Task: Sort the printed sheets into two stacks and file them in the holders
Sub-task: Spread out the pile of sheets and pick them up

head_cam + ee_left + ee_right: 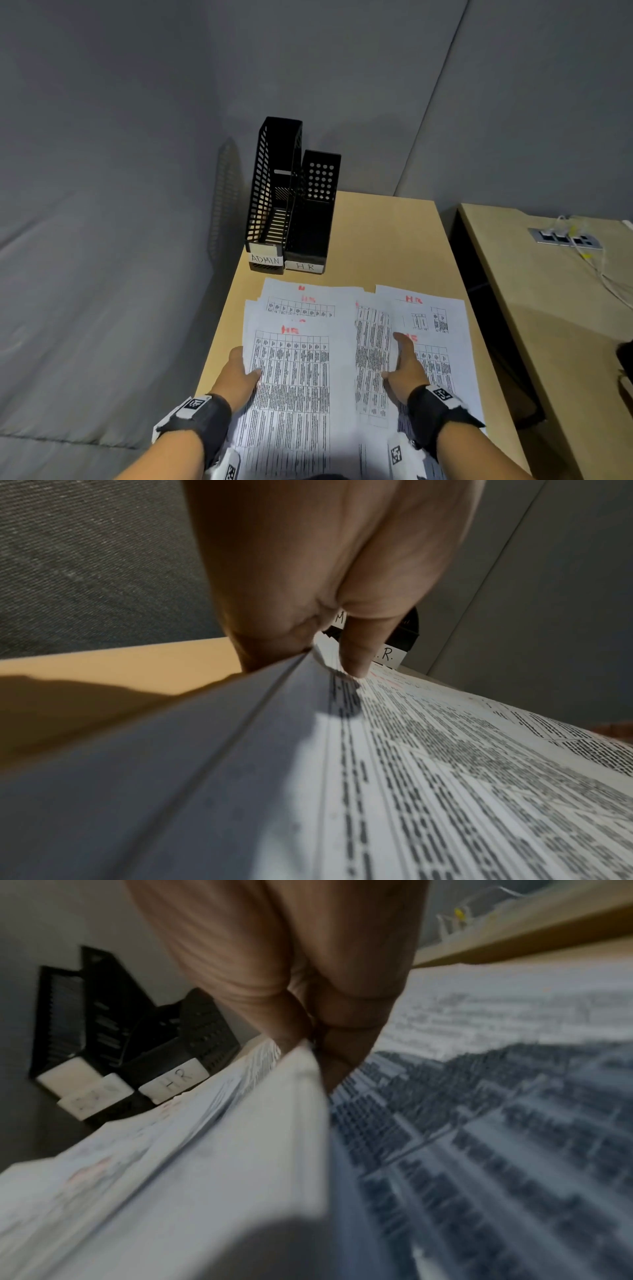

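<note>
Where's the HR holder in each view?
Head: HR holder at the table's far end, right of the ADMIN holder.
Left wrist: only a sliver with its label behind the fingertip.
Right wrist: left of centre.
Shared landmark: the white HR label.

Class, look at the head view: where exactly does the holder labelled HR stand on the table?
The HR holder stands at the table's far left corner, touching the right side of the taller ADMIN holder, just beyond the spread printed sheets.

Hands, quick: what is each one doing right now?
Left hand: pinching the left edge of the printed sheets, thumb on top.
Right hand: gripping a sheet edge in the right-hand pile.
</note>
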Demonstrator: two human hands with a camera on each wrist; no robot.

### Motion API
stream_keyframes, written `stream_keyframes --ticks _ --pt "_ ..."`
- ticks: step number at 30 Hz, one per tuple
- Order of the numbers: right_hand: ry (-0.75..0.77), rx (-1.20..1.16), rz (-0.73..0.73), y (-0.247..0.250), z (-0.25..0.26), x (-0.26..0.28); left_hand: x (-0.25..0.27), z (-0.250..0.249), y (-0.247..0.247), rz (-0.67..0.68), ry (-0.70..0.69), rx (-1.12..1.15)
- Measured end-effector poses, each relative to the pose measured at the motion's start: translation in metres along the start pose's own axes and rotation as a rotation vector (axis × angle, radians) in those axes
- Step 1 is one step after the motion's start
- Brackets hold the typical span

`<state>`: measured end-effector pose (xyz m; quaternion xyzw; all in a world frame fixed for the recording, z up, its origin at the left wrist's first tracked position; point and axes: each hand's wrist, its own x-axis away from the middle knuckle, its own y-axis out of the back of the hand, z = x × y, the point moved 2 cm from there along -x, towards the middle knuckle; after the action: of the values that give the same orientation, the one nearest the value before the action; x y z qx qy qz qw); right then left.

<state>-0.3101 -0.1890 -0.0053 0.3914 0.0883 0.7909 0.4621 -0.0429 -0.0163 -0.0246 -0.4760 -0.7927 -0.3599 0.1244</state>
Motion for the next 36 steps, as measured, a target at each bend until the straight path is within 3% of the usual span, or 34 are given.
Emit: stream_keyframes --ticks 5,9,13,18,22,24,27,29,31,32,36 --pt "0.078 0.272 0.038 0.019 -0.001 0.01 -0.001 -0.001 0.005 -0.128 -0.065 0.082" --pt "0.002 0.065 0.177 0.004 -0.01 0.016 -0.001 -0.002 0.005 -0.11 -0.073 -0.002" --pt "-0.035 0.131 0.325 -0.03 -0.009 0.024 -0.002 -0.005 0.003 -0.126 -0.005 -0.076" --pt "0.024 0.089 0.063 -0.048 0.005 0.007 -0.008 -0.002 0.001 -0.144 0.017 -0.095" --pt "0.07 0.017 0.153 -0.058 0.017 0.003 -0.014 0.001 0.0 -0.162 0.041 -0.122" --pt "0.043 -0.074 0.119 -0.042 0.012 0.003 -0.018 0.004 -0.001 -0.186 0.061 -0.18" --pt "-0.061 0.135 -0.247 0.01 -0.016 -0.001 -0.02 0.005 -0.002 -0.222 0.102 -0.209" --pt "-0.289 0.34 -0.433 0.049 -0.039 0.005 -0.019 0.003 -0.004 -0.241 0.139 -0.229" --pt "-0.49 0.376 -0.433 0.072 -0.063 0.009 -0.017 0.001 -0.008 -0.273 0.184 -0.3" --pt "-0.505 0.362 -0.408 0.078 -0.072 0.01 -0.015 -0.001 -0.01 -0.292 0.2 -0.332" --pt "-0.376 0.003 -0.34 0.073 -0.092 0.003 -0.012 -0.008 -0.017 -0.338 0.234 -0.474"
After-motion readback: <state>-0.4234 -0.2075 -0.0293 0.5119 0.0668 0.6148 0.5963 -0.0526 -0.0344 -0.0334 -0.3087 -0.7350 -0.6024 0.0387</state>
